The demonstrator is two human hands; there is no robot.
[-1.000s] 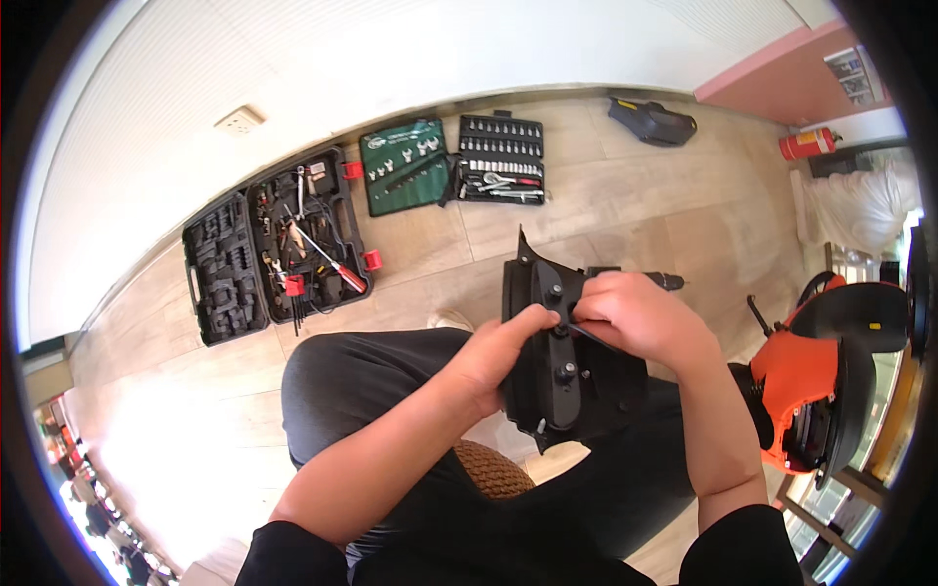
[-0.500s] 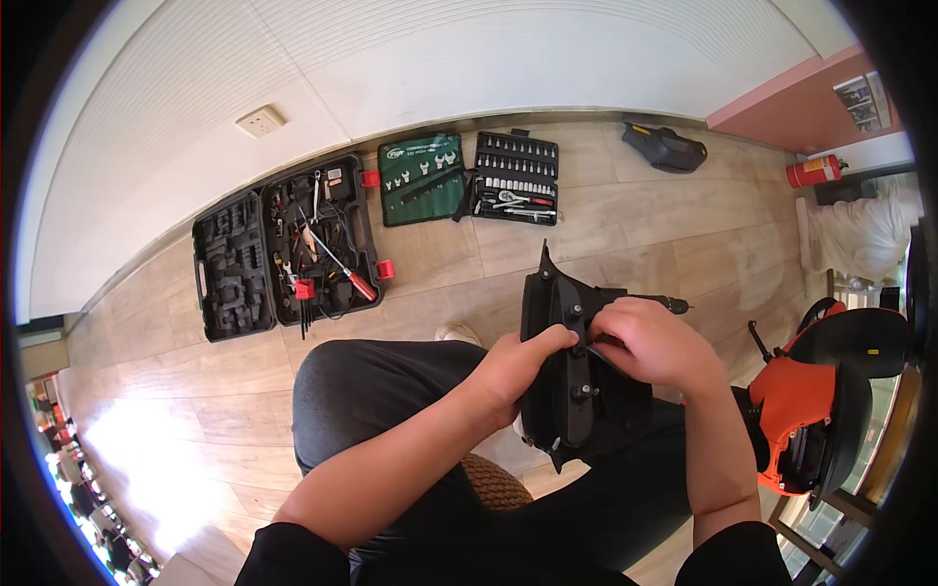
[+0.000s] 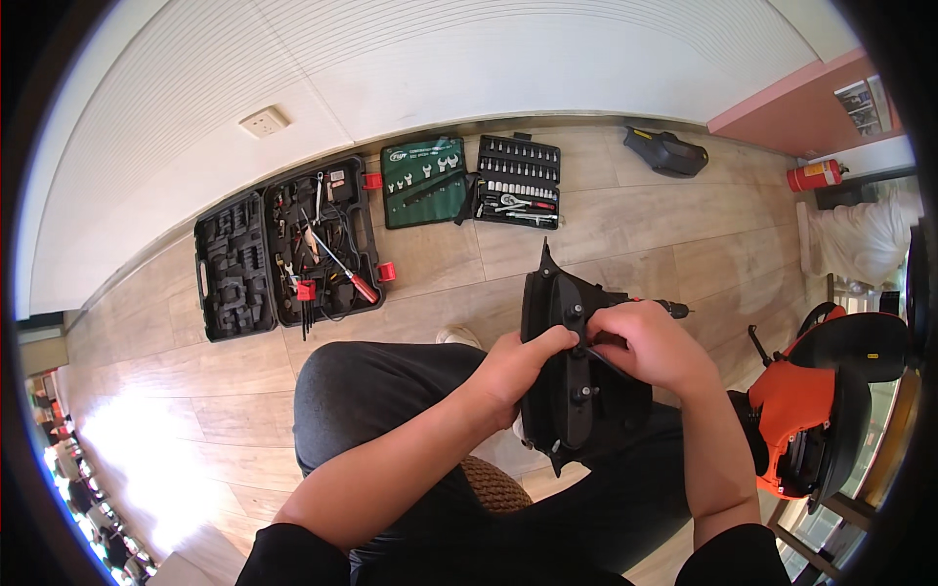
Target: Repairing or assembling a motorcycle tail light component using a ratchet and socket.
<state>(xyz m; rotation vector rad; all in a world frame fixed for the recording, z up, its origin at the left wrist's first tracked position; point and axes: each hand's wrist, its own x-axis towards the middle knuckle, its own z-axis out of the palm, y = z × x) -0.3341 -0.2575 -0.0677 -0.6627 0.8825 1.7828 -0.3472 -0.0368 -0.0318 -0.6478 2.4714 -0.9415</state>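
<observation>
Case: moulded black plastic [image 3: 233, 283], lying open on the floor, its left half dented with shaped hollows, its right half heaped with metal tools and cables; red latches jut from its right edge.
Screwdriver: slim steel shaft, glossy red handle [image 3: 363, 287], slanting across that heap.
Floor: pale wood-grain planks [image 3: 234, 386] with straight seams.
Pouch: flat green fabric [image 3: 422, 207], bright open-ended wrenches fanned along it.
Stool: coarse brown weave [image 3: 493, 485], showing between the dark-trousered legs.
Socket set: black box [image 3: 555, 161] with neat rows of shiny cylinders and a ratchet.
Left hand [image 3: 513, 371]: thumb laid on the part's central bar, the other fingers wrapped behind its left edge, gripping it.
Part: matt black plastic [image 3: 576, 420], angular and pointed at top and bottom, a rounded bar with metal studs down its face; held above the lap, between both hands.
Right hand [image 3: 653, 340]: fingers curled in together at the bar's middle; they cover the spot, so I cannot tell whether they pinch anything.
Cover: smooth black shell [image 3: 669, 156], near the wall.
Machine: glossy orange body [image 3: 796, 400] with curved black panels.
Extinguisher: red cylinder [image 3: 813, 176].
</observation>
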